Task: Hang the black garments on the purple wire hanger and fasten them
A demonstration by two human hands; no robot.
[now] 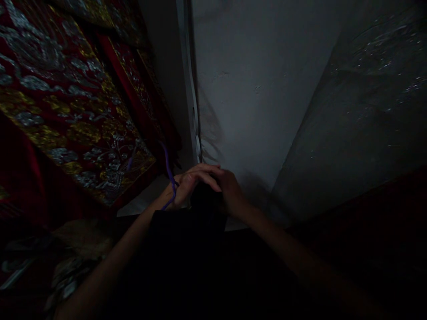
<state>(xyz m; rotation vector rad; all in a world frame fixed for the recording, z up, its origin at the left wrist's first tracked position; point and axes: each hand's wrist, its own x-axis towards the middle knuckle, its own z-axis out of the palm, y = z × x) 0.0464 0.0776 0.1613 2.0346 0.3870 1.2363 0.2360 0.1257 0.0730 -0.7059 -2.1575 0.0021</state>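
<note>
Both my hands meet at the middle of the head view, over a dark, black piece of cloth (187, 240) that runs down toward me. My left hand (185, 186) has its fingers curled, and a thin purple hanger hook (169, 171) passes through them and arcs upward. My right hand (230, 191) is closed on the top of the black cloth, its fingers mostly in shadow. The scene is very dim.
Red garments with heavy gold and silver embroidery (66, 111) hang at the left. A white wall (260, 89) with a vertical frame edge (190, 89) stands behind. A grey, glittery sheer fabric (367, 111) hangs at the right.
</note>
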